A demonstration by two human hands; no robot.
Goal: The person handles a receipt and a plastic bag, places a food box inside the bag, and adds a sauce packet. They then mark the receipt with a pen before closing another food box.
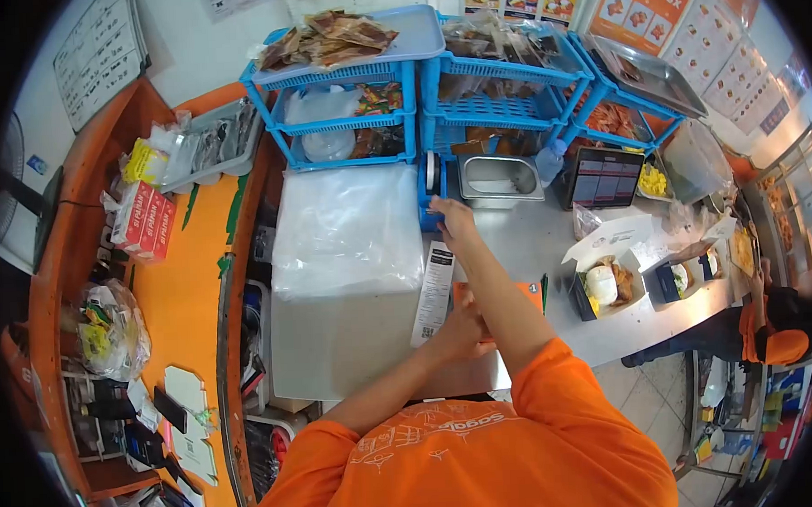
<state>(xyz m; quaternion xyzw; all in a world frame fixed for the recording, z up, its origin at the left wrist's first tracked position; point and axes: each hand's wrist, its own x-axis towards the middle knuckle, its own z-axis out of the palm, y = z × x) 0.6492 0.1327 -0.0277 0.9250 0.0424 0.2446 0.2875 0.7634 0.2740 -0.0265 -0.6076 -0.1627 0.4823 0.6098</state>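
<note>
My right hand (455, 224) reaches forward to a blue tape dispenser (432, 207) that stands beside the stack of clear plastic bags (346, 229). Its fingers are pressed together at the dispenser's front end; whether tape is between them is too small to see. Near the counter's front edge, my left hand (464, 331) is closed at the left side of an orange packet (526, 294), partly hidden under my right forearm. A long printed receipt (433, 293) lies between the bags and my left hand.
Blue racks (346, 125) with packets line the back. A metal container (501, 179), a tablet (605, 178) and open food boxes (607, 285) stand to the right. Another person in orange (781, 328) is at the far right. An orange shelf (186, 308) runs along the left.
</note>
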